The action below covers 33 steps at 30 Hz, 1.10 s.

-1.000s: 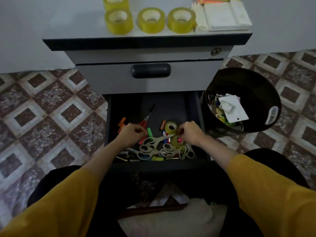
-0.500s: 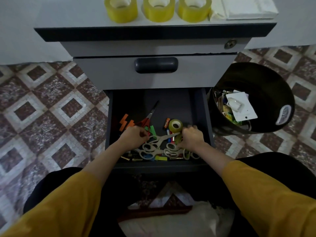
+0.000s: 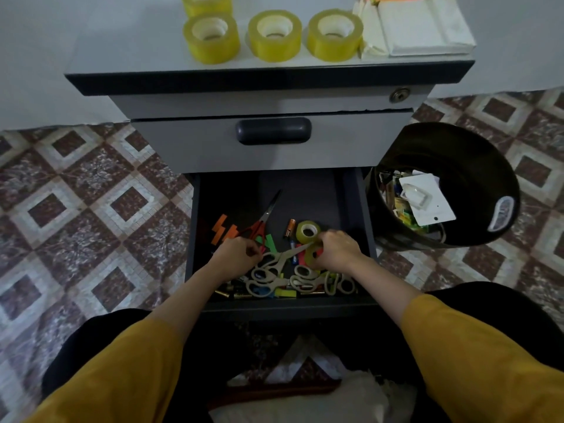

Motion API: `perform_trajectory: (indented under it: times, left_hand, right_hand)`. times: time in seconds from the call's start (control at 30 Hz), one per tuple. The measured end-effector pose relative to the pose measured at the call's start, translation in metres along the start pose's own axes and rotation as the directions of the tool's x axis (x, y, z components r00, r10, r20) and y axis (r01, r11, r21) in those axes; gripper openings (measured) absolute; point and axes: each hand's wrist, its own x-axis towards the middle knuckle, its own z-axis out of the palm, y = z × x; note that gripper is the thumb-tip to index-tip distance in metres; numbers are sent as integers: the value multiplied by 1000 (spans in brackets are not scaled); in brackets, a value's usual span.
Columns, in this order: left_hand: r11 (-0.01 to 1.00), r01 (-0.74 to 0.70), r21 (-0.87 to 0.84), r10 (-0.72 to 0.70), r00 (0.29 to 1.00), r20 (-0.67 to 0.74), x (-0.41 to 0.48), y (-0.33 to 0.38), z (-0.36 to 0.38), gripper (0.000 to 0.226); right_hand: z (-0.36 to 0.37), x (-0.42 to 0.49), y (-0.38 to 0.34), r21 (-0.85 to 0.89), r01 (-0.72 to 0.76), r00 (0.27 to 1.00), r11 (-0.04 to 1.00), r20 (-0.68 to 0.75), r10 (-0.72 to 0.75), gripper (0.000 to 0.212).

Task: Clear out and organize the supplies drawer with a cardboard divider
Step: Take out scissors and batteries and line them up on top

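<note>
Patterned floor tiles (image 3: 91, 209) surround a grey cabinet (image 3: 274, 102); its bottom drawer (image 3: 283, 309) stands open. Inside it, the right hand (image 3: 338, 250) pinches a small tape roll (image 3: 312, 256). The left hand (image 3: 236, 254) has its fingers curled at the red scissors (image 3: 259, 227); whether it holds them I cannot tell.

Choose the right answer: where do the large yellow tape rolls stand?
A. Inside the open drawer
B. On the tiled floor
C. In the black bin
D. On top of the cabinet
D: the large yellow tape rolls stand in a row on the cabinet top, above the open drawer.
</note>
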Motion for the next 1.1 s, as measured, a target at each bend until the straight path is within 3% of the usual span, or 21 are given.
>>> perform_trajectory:
  times: [0.33, 0.5, 0.67, 0.77, 0.97, 1.1]
  left_hand:
    - [999, 32, 24, -32, 999, -5, 3, -5, 0, 15]
    - [999, 33, 10, -34, 999, 36, 6, -6, 2, 13]
    - [1000, -12, 20, 12, 1000, 17, 4, -5, 1, 16]
    - [999, -26, 33, 26, 1000, 0, 3, 0, 1, 18]
    - [979, -127, 157, 152, 976, -158, 18, 25, 7, 27]
    - [919, -237, 314, 278, 956, -93, 41, 45, 22, 47]
  right_hand:
    - [4, -2, 3, -127, -72, 994, 989, -87, 61, 49]
    - [7, 1, 7, -73, -86, 994, 994, -76, 80, 48]
    - [6, 5, 4, -36, -101, 994, 994, -51, 99, 67]
    - [6, 6, 2, -73, -102, 994, 992, -42, 99, 68]
    - [10, 7, 3, -189, -79, 996, 979, -51, 71, 50]
    - [10, 10, 7, -177, -68, 997, 982, -48, 60, 47]
